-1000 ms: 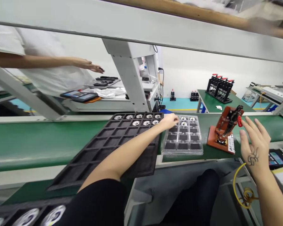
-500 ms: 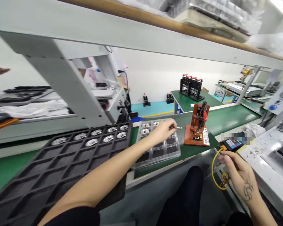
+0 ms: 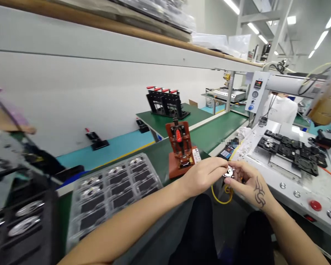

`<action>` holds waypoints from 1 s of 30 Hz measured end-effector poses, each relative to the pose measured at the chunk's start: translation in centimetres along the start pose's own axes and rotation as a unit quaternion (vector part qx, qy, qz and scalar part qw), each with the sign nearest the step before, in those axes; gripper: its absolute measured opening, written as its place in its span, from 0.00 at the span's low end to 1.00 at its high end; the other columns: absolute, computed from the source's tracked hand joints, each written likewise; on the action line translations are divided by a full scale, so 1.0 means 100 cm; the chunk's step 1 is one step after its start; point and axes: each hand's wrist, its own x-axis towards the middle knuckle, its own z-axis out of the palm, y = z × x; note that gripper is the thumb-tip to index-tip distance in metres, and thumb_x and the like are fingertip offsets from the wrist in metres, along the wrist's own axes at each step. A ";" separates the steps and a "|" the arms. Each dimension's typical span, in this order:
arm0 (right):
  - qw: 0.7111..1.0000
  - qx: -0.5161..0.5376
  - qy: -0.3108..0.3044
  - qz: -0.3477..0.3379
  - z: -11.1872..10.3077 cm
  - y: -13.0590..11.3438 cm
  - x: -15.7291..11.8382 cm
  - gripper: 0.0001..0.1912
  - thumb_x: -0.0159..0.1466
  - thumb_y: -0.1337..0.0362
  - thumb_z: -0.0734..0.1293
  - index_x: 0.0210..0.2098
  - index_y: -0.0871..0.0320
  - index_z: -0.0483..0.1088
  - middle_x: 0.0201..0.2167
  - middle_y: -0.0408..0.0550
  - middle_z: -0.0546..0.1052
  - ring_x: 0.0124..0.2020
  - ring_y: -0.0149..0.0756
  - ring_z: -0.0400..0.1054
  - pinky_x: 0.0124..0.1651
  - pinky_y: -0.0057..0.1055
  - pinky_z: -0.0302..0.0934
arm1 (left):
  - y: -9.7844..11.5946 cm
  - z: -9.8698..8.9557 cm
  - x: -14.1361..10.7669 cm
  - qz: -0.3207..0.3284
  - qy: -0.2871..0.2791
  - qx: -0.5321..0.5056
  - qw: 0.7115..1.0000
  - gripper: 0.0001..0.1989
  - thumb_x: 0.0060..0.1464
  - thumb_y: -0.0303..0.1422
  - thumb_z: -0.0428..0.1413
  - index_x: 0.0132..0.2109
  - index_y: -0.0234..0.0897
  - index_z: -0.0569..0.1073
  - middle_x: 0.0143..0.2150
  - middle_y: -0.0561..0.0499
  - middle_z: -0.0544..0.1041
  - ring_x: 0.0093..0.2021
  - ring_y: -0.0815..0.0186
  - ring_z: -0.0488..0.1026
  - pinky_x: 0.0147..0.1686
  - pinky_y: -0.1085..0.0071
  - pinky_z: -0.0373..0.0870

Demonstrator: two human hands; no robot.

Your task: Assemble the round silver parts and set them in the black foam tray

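A small round silver metal part (image 3: 229, 172) with holes in its face is held up between my two hands, above my lap. My left hand (image 3: 205, 176) pinches it from the left with the fingertips. From the other side my right hand (image 3: 245, 180), tattooed near the wrist, grips its edge with thumb and curled fingers. Just beyond my left hand stands an orange-brown clamp fixture (image 3: 180, 149) with a red handle. Left of it, a transparent plastic tray (image 3: 111, 184) carries several similar metal parts in its far pockets. A black tray (image 3: 48, 224) with more silver parts lies at lower left.
On the right is a white machine bed (image 3: 281, 176) with black fixtures (image 3: 292, 149) and a red button (image 3: 315, 205). A keypad device (image 3: 227, 151) and a yellow cable (image 3: 219, 200) are near my hands. A shelf beam (image 3: 113, 48) crosses overhead. Another person (image 3: 283, 108) is behind the machine.
My left hand has moved from over the transparent tray to my right hand, bringing the metal part. My right hand has closed on it. The view has turned right.
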 end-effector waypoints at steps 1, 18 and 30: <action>1.000 -0.006 0.011 0.005 -0.006 0.001 -0.003 0.21 0.65 0.54 0.77 0.54 0.54 0.78 0.31 0.41 0.73 0.28 0.33 0.65 0.32 0.33 0.64 | -0.001 0.008 0.005 0.009 0.004 -0.013 1.000 0.10 0.71 0.26 0.54 0.53 0.42 0.76 0.50 0.41 0.84 0.50 0.56 0.83 0.51 0.60 0.82; 0.919 -0.228 0.309 0.085 -0.147 -0.007 -0.091 0.26 0.63 0.45 0.77 0.51 0.57 0.78 0.26 0.42 0.72 0.27 0.37 0.67 0.30 0.34 0.65 | -0.129 0.169 0.206 -0.182 -0.329 -0.170 0.911 0.30 0.55 0.40 0.68 0.62 0.35 0.78 0.67 0.39 0.77 0.66 0.47 0.75 0.64 0.59 0.70; 0.904 -0.281 0.309 0.089 -0.179 0.003 -0.061 0.25 0.64 0.43 0.74 0.48 0.57 0.77 0.27 0.42 0.72 0.28 0.38 0.66 0.33 0.35 0.63 | -0.158 0.197 0.221 -0.165 -0.364 -0.199 0.895 0.20 0.39 0.42 0.73 0.41 0.42 0.86 0.43 0.52 0.87 0.46 0.55 0.82 0.48 0.69 0.73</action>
